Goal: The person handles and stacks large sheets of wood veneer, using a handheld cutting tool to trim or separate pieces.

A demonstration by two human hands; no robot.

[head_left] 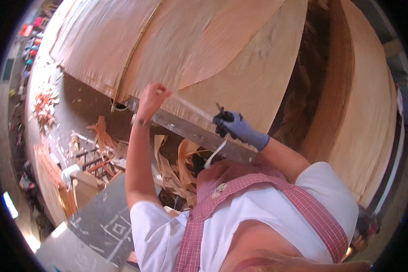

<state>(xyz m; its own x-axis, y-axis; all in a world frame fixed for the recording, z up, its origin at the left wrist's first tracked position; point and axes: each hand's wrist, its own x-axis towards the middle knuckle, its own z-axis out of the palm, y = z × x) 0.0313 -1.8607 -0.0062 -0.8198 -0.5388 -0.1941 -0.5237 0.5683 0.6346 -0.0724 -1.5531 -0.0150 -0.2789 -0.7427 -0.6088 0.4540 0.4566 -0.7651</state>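
A thin, light, flexible strip (192,108) is pinched at each end by the bare left hand (152,97) and gloved right hand (233,127), above veneer (222,50); best gripped near ends.

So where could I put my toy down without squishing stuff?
The dark floor patch between the big wood sheets and the wood scraps looks bare. By the curled shavings under the left hand it is crowded.

No packages, labels, signs or screens in view.
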